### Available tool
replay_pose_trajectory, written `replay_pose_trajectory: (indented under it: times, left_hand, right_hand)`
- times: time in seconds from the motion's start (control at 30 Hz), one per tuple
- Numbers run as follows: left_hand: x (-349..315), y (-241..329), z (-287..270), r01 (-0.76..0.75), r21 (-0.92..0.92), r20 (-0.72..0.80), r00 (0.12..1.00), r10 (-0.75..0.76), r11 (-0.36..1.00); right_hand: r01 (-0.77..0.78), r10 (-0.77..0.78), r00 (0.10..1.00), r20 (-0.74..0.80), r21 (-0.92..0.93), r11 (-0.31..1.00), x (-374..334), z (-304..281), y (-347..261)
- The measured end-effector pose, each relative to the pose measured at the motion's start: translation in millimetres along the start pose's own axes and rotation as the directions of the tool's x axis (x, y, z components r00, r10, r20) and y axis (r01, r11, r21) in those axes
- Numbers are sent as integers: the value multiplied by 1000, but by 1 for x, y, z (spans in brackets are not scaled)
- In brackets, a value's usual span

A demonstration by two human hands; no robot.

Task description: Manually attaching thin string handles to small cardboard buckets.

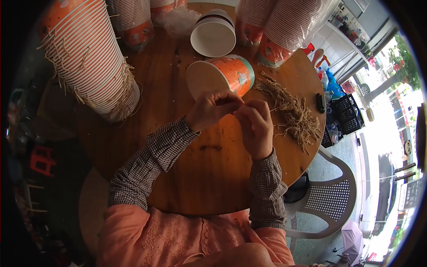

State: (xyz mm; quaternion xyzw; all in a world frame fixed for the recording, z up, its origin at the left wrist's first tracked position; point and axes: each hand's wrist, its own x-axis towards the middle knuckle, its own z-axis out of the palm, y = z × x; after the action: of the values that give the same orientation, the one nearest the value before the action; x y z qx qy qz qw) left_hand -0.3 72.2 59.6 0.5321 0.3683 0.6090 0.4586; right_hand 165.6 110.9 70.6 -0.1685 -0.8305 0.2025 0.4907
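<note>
My left hand (214, 109) and my right hand (255, 127) meet over the middle of the wooden table, fingertips pinched close together. Whatever lies between the fingers is too small or hidden to make out. Just beyond them an orange paper bucket (240, 73) with a green base lies on its side, its white open mouth facing left. To the right of my right hand is a loose bundle of tan twine strands (293, 111). A tall stack of nested paper buckets (91, 53) leans at the left, with bits of twine hanging around it.
White-mouthed buckets (213, 39) lie at the table's far side. Plastic-wrapped bucket stacks (287, 31) stand at the back right, others (133, 22) at the back left. A small black object (320, 103) sits by the right edge of the table (200, 178). A grey plastic chair (329, 200) and black crates (348, 115) are to the right.
</note>
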Motion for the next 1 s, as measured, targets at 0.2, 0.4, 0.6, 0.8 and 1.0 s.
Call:
replay_pose_trajectory:
  times: [0.2, 0.4, 0.6, 0.8, 1.0]
  left_hand:
    - [0, 1, 0, 50, 21, 55, 997, -51, 999]
    - [0, -7, 3, 103, -34, 43, 994, -102, 994]
    - [2, -4, 6, 90, -15, 3, 996, -90, 996]
    - [0, 6, 2, 88, -32, -69, 994, -90, 996]
    - [2, -8, 2, -98, 114, -46, 994, 104, 989]
  right_hand:
    - [-181, 188, 980, -69, 96, 979, -2, -1, 10]
    - [-261, 274, 958, -81, 141, 955, -5, 5, 13]
    - [-418, 459, 885, -72, 307, 855, -9, 5, 24]
    - [-604, 617, 771, 161, 492, 627, -4, -2, 14]
    - [-504, 530, 838, 131, 561, 657, -7, 7, 16]
